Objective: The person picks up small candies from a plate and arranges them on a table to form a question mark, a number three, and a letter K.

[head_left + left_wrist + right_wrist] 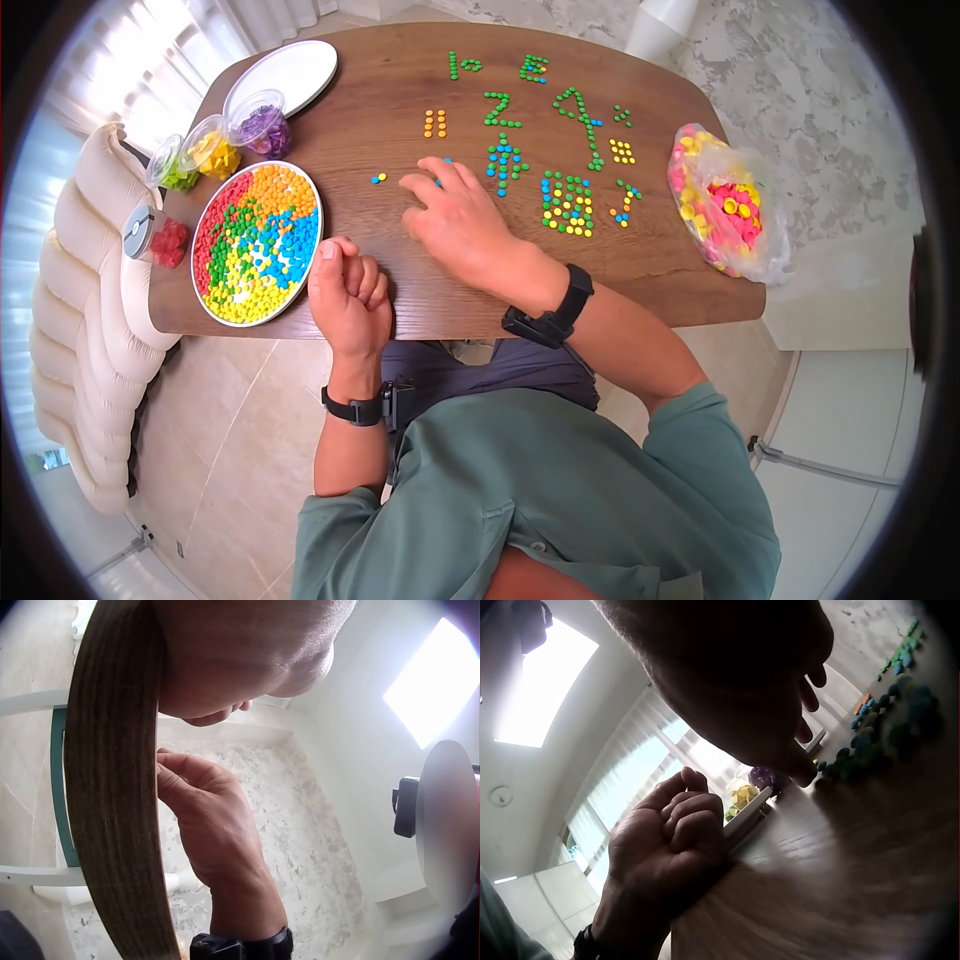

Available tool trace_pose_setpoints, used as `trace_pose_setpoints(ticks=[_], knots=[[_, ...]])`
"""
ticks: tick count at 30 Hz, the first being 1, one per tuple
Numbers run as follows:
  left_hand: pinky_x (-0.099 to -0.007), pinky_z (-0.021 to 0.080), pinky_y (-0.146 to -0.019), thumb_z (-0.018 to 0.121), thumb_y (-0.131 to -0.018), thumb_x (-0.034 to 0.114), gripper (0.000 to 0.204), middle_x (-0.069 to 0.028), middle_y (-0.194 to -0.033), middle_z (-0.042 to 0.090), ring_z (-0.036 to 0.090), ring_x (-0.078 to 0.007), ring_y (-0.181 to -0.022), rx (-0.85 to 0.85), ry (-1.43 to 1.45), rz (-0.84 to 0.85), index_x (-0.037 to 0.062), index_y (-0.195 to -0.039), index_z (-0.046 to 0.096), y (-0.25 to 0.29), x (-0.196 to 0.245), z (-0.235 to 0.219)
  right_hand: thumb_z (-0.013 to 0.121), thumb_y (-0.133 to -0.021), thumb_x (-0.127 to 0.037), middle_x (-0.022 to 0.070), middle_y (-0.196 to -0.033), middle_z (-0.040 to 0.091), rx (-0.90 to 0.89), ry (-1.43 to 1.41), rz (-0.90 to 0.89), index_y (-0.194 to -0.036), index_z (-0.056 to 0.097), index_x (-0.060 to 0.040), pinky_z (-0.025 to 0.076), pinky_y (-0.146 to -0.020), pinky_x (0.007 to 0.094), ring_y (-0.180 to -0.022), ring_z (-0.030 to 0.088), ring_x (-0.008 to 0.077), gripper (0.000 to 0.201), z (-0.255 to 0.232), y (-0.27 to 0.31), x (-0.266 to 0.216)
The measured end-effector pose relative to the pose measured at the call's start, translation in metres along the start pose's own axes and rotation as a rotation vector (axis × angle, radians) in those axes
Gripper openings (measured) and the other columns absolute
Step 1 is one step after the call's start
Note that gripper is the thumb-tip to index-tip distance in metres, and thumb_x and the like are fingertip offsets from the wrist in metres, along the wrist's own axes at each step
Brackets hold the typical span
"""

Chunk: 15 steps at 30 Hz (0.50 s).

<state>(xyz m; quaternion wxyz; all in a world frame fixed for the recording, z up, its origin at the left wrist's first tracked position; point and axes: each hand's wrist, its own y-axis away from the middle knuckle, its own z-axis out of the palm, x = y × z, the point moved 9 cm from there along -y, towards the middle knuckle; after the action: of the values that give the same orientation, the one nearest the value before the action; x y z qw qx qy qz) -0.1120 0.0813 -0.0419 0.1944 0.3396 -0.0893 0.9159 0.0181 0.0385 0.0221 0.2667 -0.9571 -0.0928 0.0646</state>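
Note:
My right hand (460, 220) reaches over the table with its fingers bent loosely downward, fingertips right at the wood. Small round blue pieces (438, 183) show between and beyond its fingers. A blue and a yellow piece (379, 178) lie to its left. In the right wrist view, a dark fingertip (804, 777) comes down beside a curved row of green pieces (862, 754). My left hand (350, 290) rests at the table's near edge, fingers curled into the palm, nothing showing in it. Right of it, in the right wrist view, is a plate edge (748, 819).
A white plate (203, 292) of colour-sorted pieces stands left. Behind it are tubs of green (180, 178), yellow (218, 158) and purple bits (263, 132), and another white plate (290, 75). Green figures (503, 110) and a patterned rectangle (568, 205) lie right; a plastic bag (725, 200) sits far right.

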Motion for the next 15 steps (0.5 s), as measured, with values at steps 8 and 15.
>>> trace_pose_setpoints(ticks=[8, 15], knots=[[-0.0216, 0.021, -0.044, 0.05, -0.112, 0.027, 0.025, 0.0079, -0.062, 0.028, 0.025, -0.0029, -0.051, -0.006, 0.017, -0.008, 0.0068, -0.099, 0.058, 0.0, 0.0, 0.0, 0.072, -0.089, -0.014, 0.0116, -0.135, 0.063, -0.002, -0.202, 0.233, -0.088, 0.075, -0.0051, 0.04, -0.111, 0.0538, -0.137, 0.047, 0.0372, 0.009, -0.045, 0.021, 0.053], [-0.0225, 0.021, -0.043, 0.051, -0.111, 0.028, 0.026, 0.0065, -0.06, 0.029, 0.024, -0.0038, -0.049, 0.017, -0.013, -0.004, 0.0064, -0.097, 0.057, -0.001, 0.0, -0.001, 0.073, -0.09, -0.014, 0.0133, -0.138, 0.061, -0.07, -0.233, 0.246, -0.088, 0.073, -0.0043, 0.04, -0.11, 0.0536, -0.137, 0.046, 0.0389, 0.009, -0.039, 0.054, 0.053]])
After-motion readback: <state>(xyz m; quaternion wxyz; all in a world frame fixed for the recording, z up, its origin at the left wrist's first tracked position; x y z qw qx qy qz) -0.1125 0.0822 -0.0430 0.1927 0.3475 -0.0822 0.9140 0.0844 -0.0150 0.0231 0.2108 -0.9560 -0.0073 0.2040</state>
